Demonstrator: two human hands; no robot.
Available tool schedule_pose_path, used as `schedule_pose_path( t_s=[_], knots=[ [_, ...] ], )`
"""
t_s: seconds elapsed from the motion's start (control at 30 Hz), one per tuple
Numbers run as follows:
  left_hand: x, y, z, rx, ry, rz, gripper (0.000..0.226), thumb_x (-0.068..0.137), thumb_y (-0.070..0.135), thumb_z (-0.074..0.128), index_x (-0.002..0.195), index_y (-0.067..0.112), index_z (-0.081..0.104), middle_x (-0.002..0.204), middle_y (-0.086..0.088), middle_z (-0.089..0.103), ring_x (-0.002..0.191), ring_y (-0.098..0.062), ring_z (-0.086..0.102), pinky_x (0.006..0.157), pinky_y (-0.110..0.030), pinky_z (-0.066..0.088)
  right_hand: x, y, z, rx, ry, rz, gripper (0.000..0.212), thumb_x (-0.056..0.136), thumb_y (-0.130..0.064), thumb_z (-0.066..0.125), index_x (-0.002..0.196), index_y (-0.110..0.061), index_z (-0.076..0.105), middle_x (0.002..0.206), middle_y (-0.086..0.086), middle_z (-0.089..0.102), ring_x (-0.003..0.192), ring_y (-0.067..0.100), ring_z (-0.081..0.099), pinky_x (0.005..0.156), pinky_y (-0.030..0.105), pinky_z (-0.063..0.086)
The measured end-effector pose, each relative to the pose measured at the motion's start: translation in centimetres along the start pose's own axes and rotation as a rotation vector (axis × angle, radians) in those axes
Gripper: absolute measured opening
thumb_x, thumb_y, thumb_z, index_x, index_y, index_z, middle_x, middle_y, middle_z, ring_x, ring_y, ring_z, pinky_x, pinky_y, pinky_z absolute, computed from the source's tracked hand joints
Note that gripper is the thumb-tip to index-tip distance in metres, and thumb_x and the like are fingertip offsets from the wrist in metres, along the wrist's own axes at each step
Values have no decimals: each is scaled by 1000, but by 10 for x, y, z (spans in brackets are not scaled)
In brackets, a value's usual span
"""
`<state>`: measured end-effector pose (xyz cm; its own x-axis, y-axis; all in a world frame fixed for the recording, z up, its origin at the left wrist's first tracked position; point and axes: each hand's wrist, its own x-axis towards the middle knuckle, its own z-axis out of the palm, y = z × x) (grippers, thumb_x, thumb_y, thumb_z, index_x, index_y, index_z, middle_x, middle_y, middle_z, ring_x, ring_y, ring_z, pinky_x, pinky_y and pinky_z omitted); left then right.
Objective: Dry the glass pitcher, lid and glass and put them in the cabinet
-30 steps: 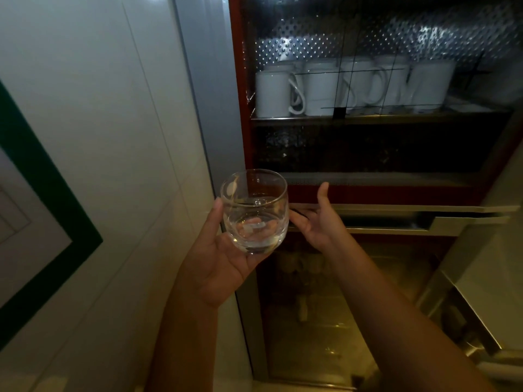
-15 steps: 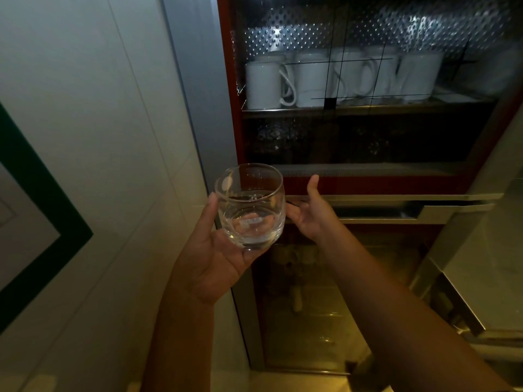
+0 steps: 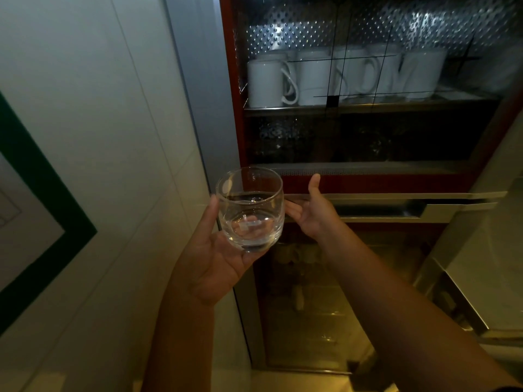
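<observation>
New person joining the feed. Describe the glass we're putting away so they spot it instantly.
Find the red-framed cabinet with the see-through door, its upper shelf lined with white mugs. Just in front of that door's lower left corner, the left hand grips a short, round-bellied glass. Unlike the mugs, it is clear, has no handle and is outside the cabinet.

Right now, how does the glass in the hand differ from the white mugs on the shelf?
The glass is clear; the mugs are opaque white. The glass has no handle; the mugs have looped handles. The left hand holds the glass outside the cabinet; the mugs stand on a shelf inside it. Both are rounded drinking vessels.
</observation>
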<state>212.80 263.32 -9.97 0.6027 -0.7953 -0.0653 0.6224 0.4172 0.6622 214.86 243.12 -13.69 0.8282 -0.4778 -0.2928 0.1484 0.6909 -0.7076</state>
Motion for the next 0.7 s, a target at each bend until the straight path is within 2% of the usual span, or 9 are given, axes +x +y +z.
schedule_pose_path(
  t_s=[0.1, 0.23, 0.4, 0.5, 0.53, 0.7],
  knots=[
    [0, 1, -2, -15, 22, 3, 92, 44, 44, 90, 122, 4, 61, 127, -25, 56, 119, -39, 52, 92, -46, 47, -2, 0, 1, -1, -10, 6, 65, 89, -51, 45, 140, -13, 30, 126, 24, 53, 99, 31, 64, 96, 46, 47],
    [-1, 1, -3, -38, 20, 16, 102, 45, 42, 90, 131, 6, 49, 127, -25, 55, 117, -40, 54, 88, -45, 51, -6, -2, 3, -3, -6, -7, 64, 90, -49, 44, 140, -12, 27, 130, 23, 49, 104, 33, 62, 98, 46, 46],
    [0, -1, 0, -6, 34, 23, 96, 49, 46, 88, 130, 8, 52, 128, -23, 56, 117, -38, 54, 85, -43, 54, -26, 7, -9, -50, 14, -11, 66, 86, -53, 45, 137, -12, 34, 122, 22, 58, 85, 29, 70, 81, 40, 56],
    [-3, -5, 7, 42, 49, 46, 78, 65, 52, 68, 129, 11, 53, 129, -21, 56, 116, -35, 56, 91, -46, 50, -40, 4, -15, -26, -7, 33, 57, 88, -50, 45, 129, -11, 37, 118, 19, 57, 87, 31, 69, 85, 41, 54],
    [-4, -6, 9, 46, 48, 43, 73, 69, 52, 62, 129, 11, 54, 128, -21, 56, 117, -35, 56, 92, -46, 49, -44, 2, -14, 9, -10, 48, 59, 89, -49, 46, 133, -11, 34, 121, 20, 55, 90, 32, 67, 86, 43, 54],
    [-12, -11, 21, 41, 39, 15, 80, 75, 55, 52, 139, 10, 42, 133, -21, 53, 122, -35, 51, 96, -44, 46, -59, -3, -4, 26, -4, 61, 68, 89, -49, 46, 138, -4, 32, 126, 23, 54, 88, 26, 67, 68, 38, 58]
  ],
)
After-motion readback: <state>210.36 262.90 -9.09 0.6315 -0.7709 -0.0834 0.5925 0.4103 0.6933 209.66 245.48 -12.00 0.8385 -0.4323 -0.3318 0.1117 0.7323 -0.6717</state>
